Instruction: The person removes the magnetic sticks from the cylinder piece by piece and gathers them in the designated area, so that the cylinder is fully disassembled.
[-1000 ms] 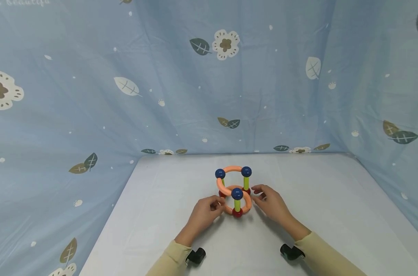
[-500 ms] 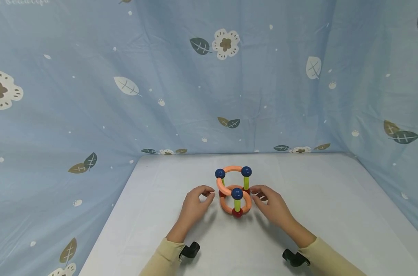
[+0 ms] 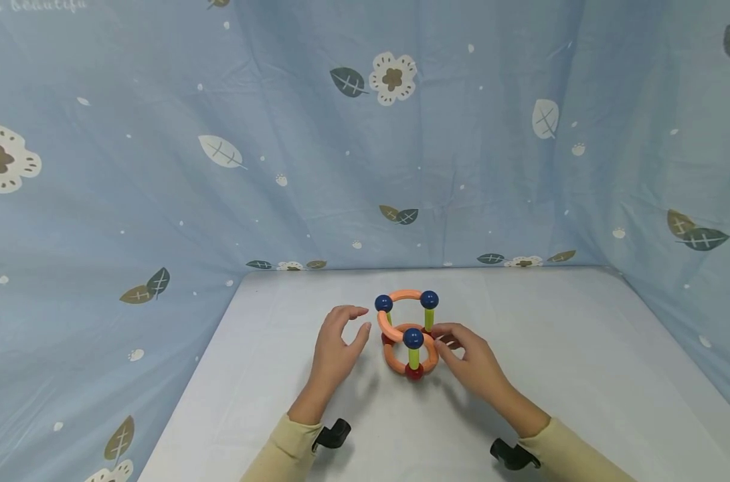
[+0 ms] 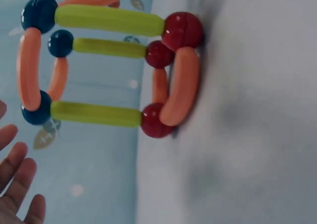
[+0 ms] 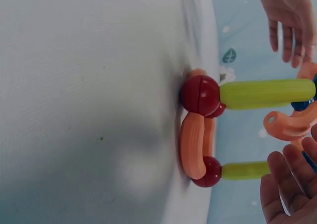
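The ball-and-rod frame [image 3: 412, 337] stands on the table [image 3: 268, 314], between the hands. At its front blue ball [image 4: 38, 14] an orange arc [image 5: 290, 127] appears to hang with one end loose; seating that end well likely calls for a steadied frame and a gentle lift. The right hand [image 3: 472, 361] curves close by the frame's right side; whether it pinches the arc, I cannot tell. Left of the frame, apart from it, the left hand [image 3: 333, 348] holds nothing, thumb and fingers spread.

The ball-and-rod frame [image 3: 413, 339] stands on the bench [image 3: 262, 361] between my left grip [image 3: 333, 353] and right grip [image 3: 474, 360], apart from the left, just beside the right. Of its 3 upright rods [image 3: 414, 359], 2 stand farther forward. Beyond my grips hangs the curtain [image 3: 449, 154].
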The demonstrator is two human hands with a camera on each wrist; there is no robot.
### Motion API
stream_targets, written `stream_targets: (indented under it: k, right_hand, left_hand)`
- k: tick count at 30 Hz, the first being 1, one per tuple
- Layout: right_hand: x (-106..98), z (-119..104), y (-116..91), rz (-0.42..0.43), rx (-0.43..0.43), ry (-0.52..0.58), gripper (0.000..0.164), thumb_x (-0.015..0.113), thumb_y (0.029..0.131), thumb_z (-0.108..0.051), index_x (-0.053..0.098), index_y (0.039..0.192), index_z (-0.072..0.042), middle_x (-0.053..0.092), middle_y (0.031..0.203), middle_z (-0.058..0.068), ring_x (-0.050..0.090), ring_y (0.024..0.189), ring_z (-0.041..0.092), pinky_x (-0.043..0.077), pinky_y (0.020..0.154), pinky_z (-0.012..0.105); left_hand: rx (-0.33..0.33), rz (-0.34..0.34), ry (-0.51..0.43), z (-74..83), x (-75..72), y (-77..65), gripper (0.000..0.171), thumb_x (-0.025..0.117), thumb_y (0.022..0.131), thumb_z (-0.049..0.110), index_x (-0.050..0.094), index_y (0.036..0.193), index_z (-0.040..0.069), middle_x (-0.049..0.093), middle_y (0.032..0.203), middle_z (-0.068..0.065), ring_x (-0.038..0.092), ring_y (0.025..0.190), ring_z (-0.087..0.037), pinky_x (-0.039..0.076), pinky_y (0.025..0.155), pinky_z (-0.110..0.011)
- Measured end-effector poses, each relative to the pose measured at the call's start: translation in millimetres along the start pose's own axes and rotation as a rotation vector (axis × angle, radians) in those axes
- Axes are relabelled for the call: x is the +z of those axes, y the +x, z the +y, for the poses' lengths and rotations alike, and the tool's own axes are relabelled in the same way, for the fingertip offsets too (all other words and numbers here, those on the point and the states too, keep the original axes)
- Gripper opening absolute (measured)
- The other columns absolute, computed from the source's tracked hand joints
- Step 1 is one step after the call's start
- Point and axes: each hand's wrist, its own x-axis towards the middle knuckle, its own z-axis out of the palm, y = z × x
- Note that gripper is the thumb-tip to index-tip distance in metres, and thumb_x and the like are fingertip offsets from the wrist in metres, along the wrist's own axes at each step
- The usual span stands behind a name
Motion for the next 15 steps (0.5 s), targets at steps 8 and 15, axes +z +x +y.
stream_targets:
  k: [8, 15]
  right_hand:
    - [3, -3, 1, -0.016, -0.018, 0.014, 0.031, 0.074, 0.095, -0.017, 0.068, 0.125, -0.015, 0.07, 0.118, -0.005, 0.066, 0.101, 0.014, 0.058, 0.088, 0.044]
    - [5, -3, 2, -0.011, -0.061, 0.007, 0.037, 0.078, 0.091, -0.011, 0.067, 0.126, -0.015, 0.071, 0.118, -0.006, 0.067, 0.1, 0.013, 0.058, 0.086, 0.043]
  left_hand:
    - [0.236, -0.02, 0.023, 18.0, 6.8, 1.2, 0.037, 0.076, 0.092, 0.022, 0.067, 0.126, 0.013, 0.06, 0.128, 0.0, 0.055, 0.122, -0.021, 0.046, 0.102, -0.05]
    - [0.437, -0.097, 0.121, 30.3, 20.6, 1.3, 0.044, 0.082, 0.086, 0.025, 0.068, 0.126, 0.014, 0.062, 0.129, 0.0, 0.055, 0.124, -0.019, 0.04, 0.111, -0.051]
